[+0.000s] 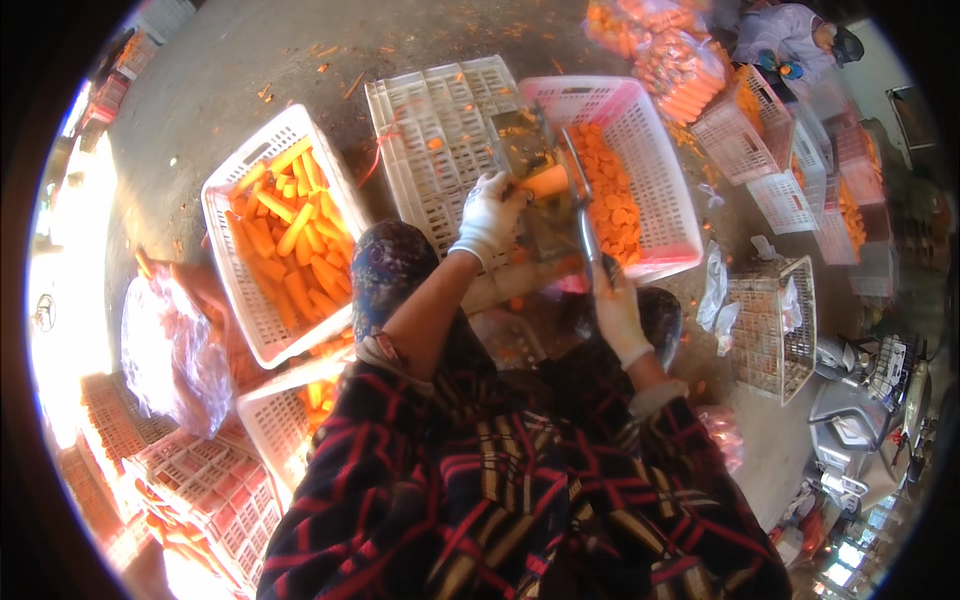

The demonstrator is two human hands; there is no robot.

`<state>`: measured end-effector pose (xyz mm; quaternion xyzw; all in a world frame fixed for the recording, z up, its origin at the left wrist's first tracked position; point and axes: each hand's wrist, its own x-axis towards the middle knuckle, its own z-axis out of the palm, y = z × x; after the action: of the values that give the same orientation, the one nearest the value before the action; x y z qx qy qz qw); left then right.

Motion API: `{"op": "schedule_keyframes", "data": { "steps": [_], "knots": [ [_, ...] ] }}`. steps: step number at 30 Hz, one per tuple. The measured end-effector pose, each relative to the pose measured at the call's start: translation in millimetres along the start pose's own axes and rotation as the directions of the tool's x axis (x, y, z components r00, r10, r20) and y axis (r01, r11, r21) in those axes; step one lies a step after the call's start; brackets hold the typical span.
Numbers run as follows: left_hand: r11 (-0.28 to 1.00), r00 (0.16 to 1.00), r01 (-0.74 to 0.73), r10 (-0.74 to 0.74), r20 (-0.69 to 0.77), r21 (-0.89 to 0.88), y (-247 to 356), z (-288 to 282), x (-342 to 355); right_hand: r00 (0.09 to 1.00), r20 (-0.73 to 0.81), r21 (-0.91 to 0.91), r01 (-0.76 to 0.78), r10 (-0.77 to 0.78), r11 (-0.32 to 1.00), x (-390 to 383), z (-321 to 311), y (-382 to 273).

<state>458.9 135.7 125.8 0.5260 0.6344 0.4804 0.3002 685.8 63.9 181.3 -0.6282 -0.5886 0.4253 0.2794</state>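
Note:
In a white work glove, my left hand grips a thick peeled carrot, its free end pointing right toward the blade. My gloved right hand is closed round the handle of a long lever-like cutting knife, which stands along the right side of the carrot. Beneath them is a worn, wet cutting block, set on an upturned white plastic crate. Just right of the knife, carrot slices fill part of a white-and-pink crate.
At left, a white crate holds whole peeled carrots; another crate stands nearer me. Bagged carrots and stacked crates lie far right, beside another person. A wire basket and a motorbike stand at right.

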Motion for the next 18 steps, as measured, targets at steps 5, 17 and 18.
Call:
{"op": "schedule_keyframes", "data": {
  "steps": [5,17,18],
  "knots": [
    [0.999,1.0,0.002,-0.002,-0.006,0.048,2,-6,1,0.979,0.088,0.193,-0.196,0.182,0.961,13,-1,14],
    [0.998,0.997,-0.054,0.056,-0.057,0.039,-4,5,11,0.998,-0.004,0.035,0.057,-0.057,0.998,14,12,29],
    [0.999,0.998,-0.037,0.039,-0.05,0.038,-5,3,13,1.0,0.026,0.126,-0.02,0.017,0.992,16,10,23]
  ]
}}
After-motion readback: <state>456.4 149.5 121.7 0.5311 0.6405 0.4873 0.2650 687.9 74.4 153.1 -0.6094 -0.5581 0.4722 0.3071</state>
